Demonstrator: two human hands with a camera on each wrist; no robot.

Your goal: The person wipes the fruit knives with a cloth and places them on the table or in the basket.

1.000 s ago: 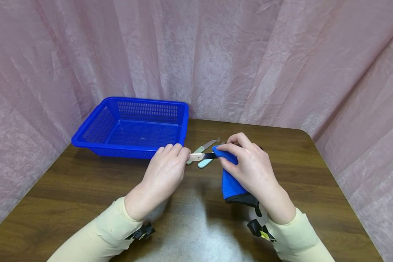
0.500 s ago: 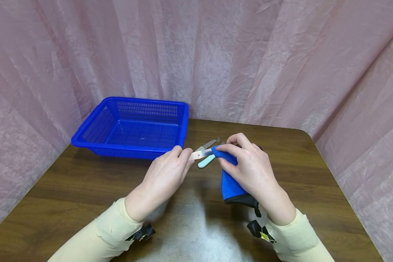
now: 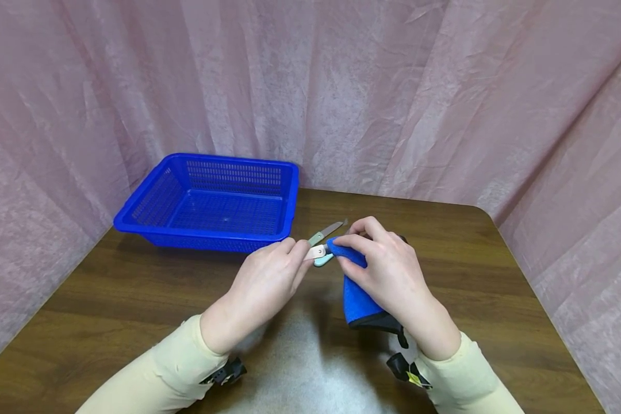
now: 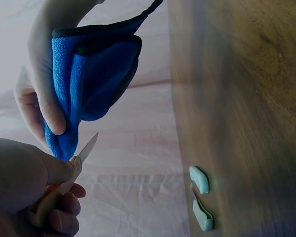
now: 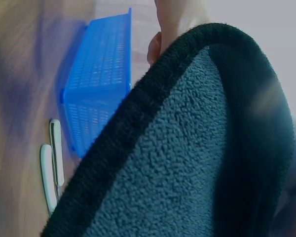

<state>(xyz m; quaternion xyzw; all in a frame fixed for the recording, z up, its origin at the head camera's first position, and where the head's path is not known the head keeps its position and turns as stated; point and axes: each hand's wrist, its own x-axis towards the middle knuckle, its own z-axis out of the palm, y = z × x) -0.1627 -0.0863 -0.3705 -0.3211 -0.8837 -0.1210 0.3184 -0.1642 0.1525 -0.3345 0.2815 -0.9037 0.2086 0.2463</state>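
My left hand (image 3: 269,270) grips a pale cream-handled folding knife (image 3: 317,252) whose blade is unfolded. With thumb and fingers, my right hand (image 3: 388,264) pinches a blue cloth (image 3: 359,302) with black edging at the blade's base, close to the handle. The left wrist view shows the bare blade (image 4: 89,148) slanting out beside the cloth's folded lower end. Beyond the hands lie two more knives on the table: one green-handled knife (image 3: 317,238) with its blade out, and one mint-handled knife (image 3: 323,261) partly hidden by the right hand and cloth.
A blue plastic basket (image 3: 207,234) with slotted walls stands at the back left of the brown wooden table (image 3: 471,276). Pink curtains (image 3: 341,103) hang behind and on both sides. The cloth's loose end drapes below the right hand, over the table.
My left hand has tilted the knife and shifted slightly right. My right hand has slid the cloth left along the blade towards the handle, so less blade shows between them in the head view.
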